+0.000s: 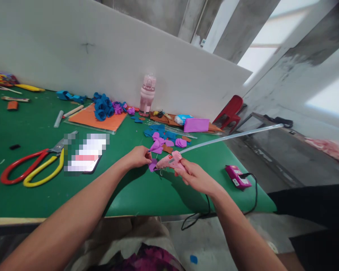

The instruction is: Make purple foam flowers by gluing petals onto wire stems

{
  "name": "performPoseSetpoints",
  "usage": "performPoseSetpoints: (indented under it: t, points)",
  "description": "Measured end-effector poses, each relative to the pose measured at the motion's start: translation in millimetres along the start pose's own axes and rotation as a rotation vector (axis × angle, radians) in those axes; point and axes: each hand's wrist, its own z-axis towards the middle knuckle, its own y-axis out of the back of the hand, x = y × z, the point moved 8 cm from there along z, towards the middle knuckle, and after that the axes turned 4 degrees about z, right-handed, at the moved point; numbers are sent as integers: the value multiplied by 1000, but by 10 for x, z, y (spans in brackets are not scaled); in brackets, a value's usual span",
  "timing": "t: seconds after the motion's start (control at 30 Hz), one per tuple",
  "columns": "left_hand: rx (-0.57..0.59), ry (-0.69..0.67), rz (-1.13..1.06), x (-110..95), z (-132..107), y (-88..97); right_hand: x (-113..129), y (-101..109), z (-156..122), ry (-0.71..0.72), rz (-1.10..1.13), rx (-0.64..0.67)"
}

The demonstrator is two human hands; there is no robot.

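Observation:
My left hand (138,156) is closed in a pinch on a small purple petal piece (153,165) just above the green table (130,195). My right hand (192,175) is wrapped round a pink glue gun (170,162), whose nozzle points left and touches the purple piece. A long clear glue stick (231,136) juts from the gun's back toward the right. A black cord (206,209) hangs down past the table edge below my right wrist.
Loose purple and blue petal pieces (165,139) lie just beyond my hands. Red and yellow scissors (31,165) and a phone (87,158) lie left. A pink power strip (237,177) sits near the right edge. A pink bottle (147,94), orange sheet (98,118) and blue flowers (103,107) stand further back.

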Motion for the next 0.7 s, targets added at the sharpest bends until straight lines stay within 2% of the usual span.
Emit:
performPoseSetpoints:
  t: [0.7]
  points:
    - [17, -9, 33, -7, 8, -12, -7, -3, 9, 12, -62, -25]
